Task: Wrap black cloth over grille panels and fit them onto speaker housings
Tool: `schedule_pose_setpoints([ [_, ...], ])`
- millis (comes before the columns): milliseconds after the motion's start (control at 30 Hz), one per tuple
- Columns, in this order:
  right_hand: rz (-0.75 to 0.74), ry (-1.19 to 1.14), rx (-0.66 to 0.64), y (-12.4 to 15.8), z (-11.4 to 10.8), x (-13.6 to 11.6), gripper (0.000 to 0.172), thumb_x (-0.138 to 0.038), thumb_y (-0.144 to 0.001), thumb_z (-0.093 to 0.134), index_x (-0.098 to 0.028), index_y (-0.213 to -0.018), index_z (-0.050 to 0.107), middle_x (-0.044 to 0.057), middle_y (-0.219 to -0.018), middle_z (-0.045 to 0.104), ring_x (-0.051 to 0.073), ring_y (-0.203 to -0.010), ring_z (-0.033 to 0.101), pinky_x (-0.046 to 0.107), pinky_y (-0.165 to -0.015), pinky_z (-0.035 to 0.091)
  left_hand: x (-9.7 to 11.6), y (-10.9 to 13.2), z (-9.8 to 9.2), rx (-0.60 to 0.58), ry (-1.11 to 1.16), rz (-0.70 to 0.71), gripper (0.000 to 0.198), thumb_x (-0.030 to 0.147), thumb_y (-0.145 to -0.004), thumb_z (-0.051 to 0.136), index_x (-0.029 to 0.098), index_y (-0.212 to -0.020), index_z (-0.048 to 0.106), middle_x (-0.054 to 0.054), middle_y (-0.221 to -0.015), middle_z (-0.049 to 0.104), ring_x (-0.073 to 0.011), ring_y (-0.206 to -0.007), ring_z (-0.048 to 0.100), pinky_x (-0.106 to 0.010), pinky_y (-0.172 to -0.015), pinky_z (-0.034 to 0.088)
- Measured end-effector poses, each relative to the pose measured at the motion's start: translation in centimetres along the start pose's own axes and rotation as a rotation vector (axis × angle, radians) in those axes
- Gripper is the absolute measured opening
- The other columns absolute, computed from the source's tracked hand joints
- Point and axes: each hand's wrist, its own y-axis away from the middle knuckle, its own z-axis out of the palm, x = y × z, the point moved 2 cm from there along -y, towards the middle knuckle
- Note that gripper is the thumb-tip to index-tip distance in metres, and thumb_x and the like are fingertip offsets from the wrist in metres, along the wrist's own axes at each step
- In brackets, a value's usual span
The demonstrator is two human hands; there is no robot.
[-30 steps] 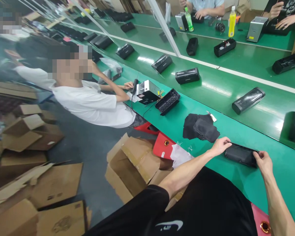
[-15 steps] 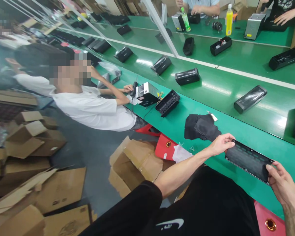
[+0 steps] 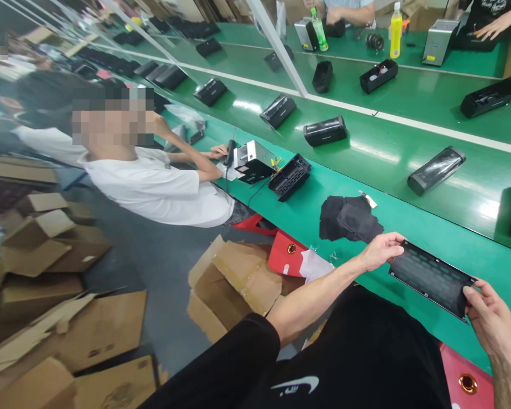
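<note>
Over on the left, a co-worker in a white shirt (image 3: 162,184) is sitting at the green bench (image 3: 468,253), and an open black housing (image 3: 289,177) is lying near that spot. Next along, a loose pile of dark sheets (image 3: 351,218) is resting just beyond the wearer's left hand (image 3: 383,251), probably sitting there to be within easy reach. That hand is pinching, nearly closed, on one end of a black perforated panel (image 3: 432,281), the thumb pressing on top. The panel itself is spanning the gap between the two hands, over the near side of the bench; whether any edge is touching down, I can't tell. Its long axis is running from upper left down to lower right, and the face with small fittings along its edges is pointing up towards the wearer, perhaps for a clear look. At the far end, the right hand (image 3: 489,315) is gripping the other short edge, thumb on top, fingers curling round, likely sharing the load and steadying it.
</note>
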Motion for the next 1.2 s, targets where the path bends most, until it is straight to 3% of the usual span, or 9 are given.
schedule_pose_setpoints([
  [133,0.022,-0.02,0.011,0.1,0.1,0.0,0.068,-0.056,-0.052,0.101,-0.027,-0.097,0.059,-0.007,-0.062,0.055,0.011,-0.05,0.047,0.021,-0.044,0.039,-0.5,0.0,-0.2,0.013,0.018,-0.005,0.057,0.047,-0.066,0.092,0.016,-0.105,0.067,0.002,-0.083,0.063,-0.0083,-0.066,0.053,-0.022,-0.059,0.038],
  [300,0.02,-0.044,-0.007,0.0,-0.3,0.3,0.068,-0.048,-0.054,0.103,-0.027,-0.106,0.064,-0.004,-0.077,0.063,0.011,-0.057,0.051,0.021,-0.05,0.045,-0.7,0.0,-0.3,0.017,0.013,0.013,0.06,0.051,-0.066,0.093,0.016,-0.108,0.067,0.002,-0.083,0.063,-0.0079,-0.066,0.051,-0.022,-0.061,0.037],
  [500,0.053,-0.072,-0.005,-0.2,-0.9,0.3,0.082,-0.04,-0.042,0.107,-0.026,-0.113,0.068,0.0,-0.088,0.069,0.011,-0.065,0.056,0.02,-0.053,0.047,-0.1,0.1,-0.6,0.014,-0.068,0.14,0.062,0.056,-0.073,0.089,0.014,-0.114,0.069,0.003,-0.079,0.057,-0.0076,-0.067,0.046,-0.023,-0.064,0.036],
  [633,0.098,-0.089,-0.073,0.2,-0.8,-0.1,0.078,-0.046,-0.05,0.105,-0.026,-0.116,0.067,0.004,-0.096,0.072,0.017,-0.07,0.062,0.027,-0.055,0.054,0.0,-0.1,-0.9,0.004,-0.106,0.199,0.061,0.058,-0.076,0.087,0.014,-0.115,0.071,0.0,-0.087,0.059,-0.009,-0.071,0.047,-0.023,-0.066,0.036],
  [800,0.093,-0.033,-0.253,0.4,-0.2,-0.3,0.068,-0.043,-0.059,0.103,-0.024,-0.113,0.068,0.002,-0.085,0.069,0.015,-0.059,0.057,0.028,-0.05,0.049,0.1,-0.2,-1.0,0.015,-0.16,0.238,0.059,0.057,-0.079,0.085,0.013,-0.116,0.073,-0.005,-0.1,0.064,-0.0132,-0.083,0.055,-0.026,-0.077,0.044],
  [967,0.115,-0.046,-0.199,0.3,-0.3,-0.3,0.069,-0.049,-0.058,0.102,-0.023,-0.112,0.068,0.001,-0.079,0.066,0.018,-0.058,0.059,0.03,-0.05,0.05,0.2,-0.3,-1.0,0.022,-0.194,0.245,0.056,0.055,-0.08,0.084,0.014,-0.116,0.073,-0.006,-0.101,0.066,-0.013,-0.082,0.054,-0.026,-0.077,0.043],
  [1200,0.1,-0.013,-0.252,0.0,-0.2,-0.2,0.06,-0.045,-0.058,0.103,-0.022,-0.102,0.069,0.0,-0.077,0.064,0.016,-0.058,0.058,0.028,-0.051,0.05,0.0,-0.7,-1.1,0.049,-0.15,0.209,0.058,0.054,-0.075,0.088,0.014,-0.114,0.073,-0.003,-0.093,0.065,-0.012,-0.079,0.053,-0.026,-0.074,0.041],
])
